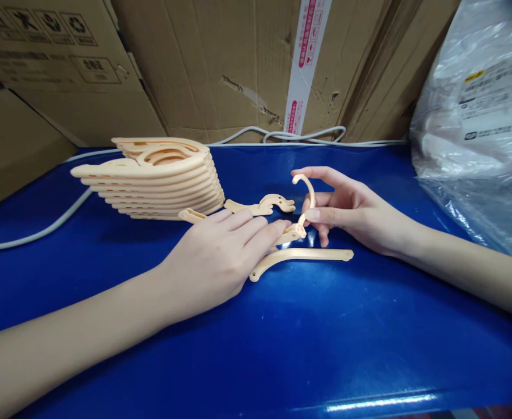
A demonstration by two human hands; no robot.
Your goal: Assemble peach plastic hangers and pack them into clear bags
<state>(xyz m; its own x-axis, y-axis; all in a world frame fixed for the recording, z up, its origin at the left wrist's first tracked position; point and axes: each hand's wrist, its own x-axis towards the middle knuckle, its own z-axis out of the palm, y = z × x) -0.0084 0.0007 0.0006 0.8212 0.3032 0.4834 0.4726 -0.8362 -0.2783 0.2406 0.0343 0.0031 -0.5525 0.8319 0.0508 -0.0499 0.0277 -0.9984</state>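
My left hand (pixel 221 253) lies over a cream plastic hanger arm (pixel 289 236) and grips it; my fingers cover its middle, and its ends show on both sides. My right hand (pixel 356 212) pinches a cream hanger hook (pixel 312 196) between thumb and fingers, with the curve upward. The hook's lower end meets the right end of the hanger arm; whether they are joined I cannot tell. Just in front, a loose hanger arm (pixel 304 254) rests on the blue table (pixel 326 343). Behind my left fingers lie more cream hanger parts (pixel 265 205), including a curved hook-like piece.
A neat stack of cream folded hangers (pixel 160 183) stands at the back left. Cardboard boxes (pixel 221 64) wall off the rear and left. White cable (pixel 299 138) runs along the back edge. Clear plastic wrapping (pixel 469 116) bulges over the table's right rear.
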